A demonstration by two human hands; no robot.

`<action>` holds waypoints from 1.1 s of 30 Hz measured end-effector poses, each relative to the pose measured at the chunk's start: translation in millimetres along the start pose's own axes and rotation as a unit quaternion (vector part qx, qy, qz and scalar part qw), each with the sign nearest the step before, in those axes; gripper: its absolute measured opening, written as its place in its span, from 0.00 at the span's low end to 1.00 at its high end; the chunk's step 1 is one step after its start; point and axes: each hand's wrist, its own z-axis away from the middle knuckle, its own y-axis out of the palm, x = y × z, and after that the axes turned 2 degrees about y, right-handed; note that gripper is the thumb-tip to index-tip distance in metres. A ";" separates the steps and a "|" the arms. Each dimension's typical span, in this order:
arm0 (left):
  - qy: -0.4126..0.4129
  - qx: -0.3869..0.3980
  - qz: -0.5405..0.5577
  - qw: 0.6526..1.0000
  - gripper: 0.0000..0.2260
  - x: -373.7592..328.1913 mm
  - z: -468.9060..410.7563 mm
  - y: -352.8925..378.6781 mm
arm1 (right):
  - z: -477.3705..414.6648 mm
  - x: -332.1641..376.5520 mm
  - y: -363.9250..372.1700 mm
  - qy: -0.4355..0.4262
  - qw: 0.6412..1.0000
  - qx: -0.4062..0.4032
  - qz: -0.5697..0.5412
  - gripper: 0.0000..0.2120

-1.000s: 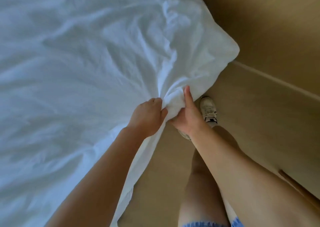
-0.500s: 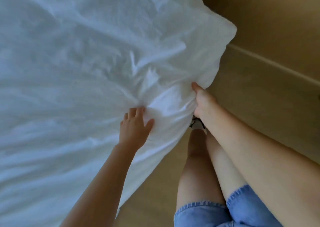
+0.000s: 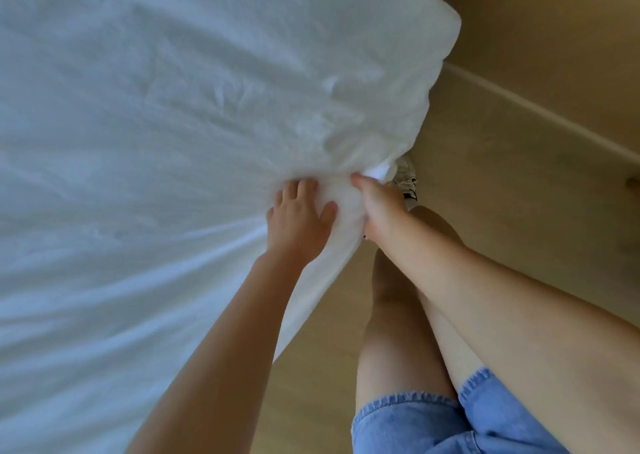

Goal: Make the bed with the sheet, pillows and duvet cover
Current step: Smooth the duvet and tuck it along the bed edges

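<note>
1. Sheet (image 3: 156, 141): white and wrinkled, spread over the bed and filling the left and centre of the view. Its near edge hangs toward the floor and its far corner juts out at upper right. Creases fan out from the hands, which suggests it is being pulled taut to square it on the mattress. Whether it is the sheet or the duvet cover cannot be told.
2. Floor (image 3: 519, 193): pale wood, forming a narrow aisle between the bed and the wall (image 3: 554, 20), with a skirting board (image 3: 536, 114) along it. Standing room appears tight.
3. Denim shorts (image 3: 415, 426): on bare legs close against the bed edge.
4. Left hand (image 3: 298, 221): lies flat on the sheet near its edge, thumb spread and fingertips sunk in a fold, probably pinning it.
5. Right hand (image 3: 382, 207): just beside the left, it grasps the gathered edge, thumb on top and fingers hidden beneath.
6. Shoe (image 3: 408, 183): pale, partly under the overhang, where it might tread on the cloth.
</note>
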 end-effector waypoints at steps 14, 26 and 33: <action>-0.014 0.002 -0.176 0.984 0.18 99.4 59.0 23.6 | -15.7 -103.4 -23.6 0.117 0.960 0.228 0.115 0.29; 0.111 -0.077 -0.171 0.976 0.19 215.5 106.7 14.1 | -16.9 -211.4 34.7 -0.029 0.970 0.239 -0.013 0.13; 0.064 -0.127 -0.046 0.989 0.08 223.1 113.0 9.4 | 11.7 -254.3 31.5 -0.052 0.963 0.252 -0.074 0.12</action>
